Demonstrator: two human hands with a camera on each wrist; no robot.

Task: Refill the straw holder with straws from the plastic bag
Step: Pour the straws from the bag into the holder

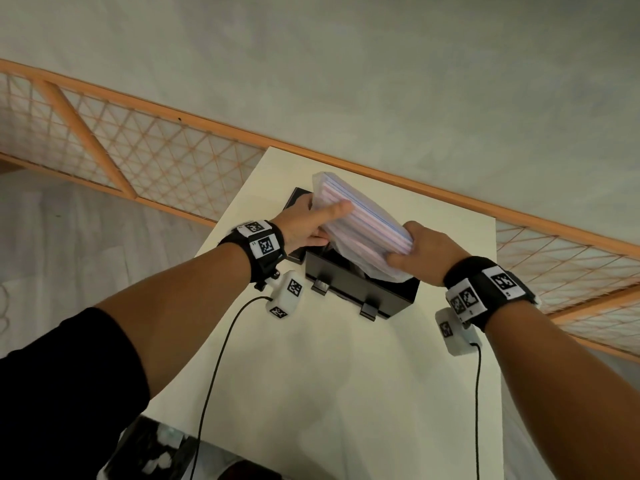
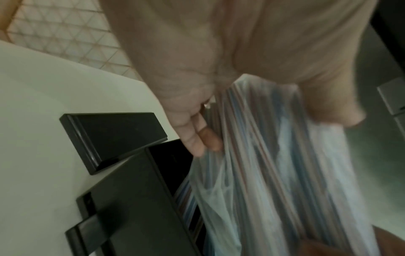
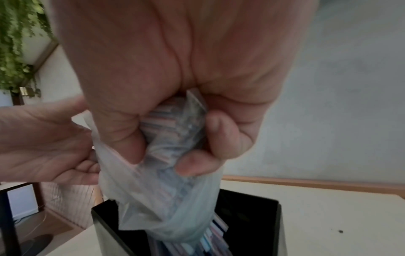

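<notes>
A white table (image 1: 346, 375) bears the open black straw holder (image 1: 360, 289) and, just beside it, its lid (image 2: 114, 138).

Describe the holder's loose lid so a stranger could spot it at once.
On the cream table, find the open black straw holder under the plastic bag. The lid lies flat beside it, behind the left hand: a shallow black slab, closed and empty.

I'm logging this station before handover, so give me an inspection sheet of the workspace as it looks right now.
Surface: pale table, bare in front.
Job's things: plastic bag of straws tilted over the open black straw holder; some straws already inside.
Clutter: black lid lying beside the holder.
Grippers: left hand and right hand both grip the bag.
Cables: black wrist-camera cables trail over the table.
Surroundings: wooden lattice railing, plant.
</notes>
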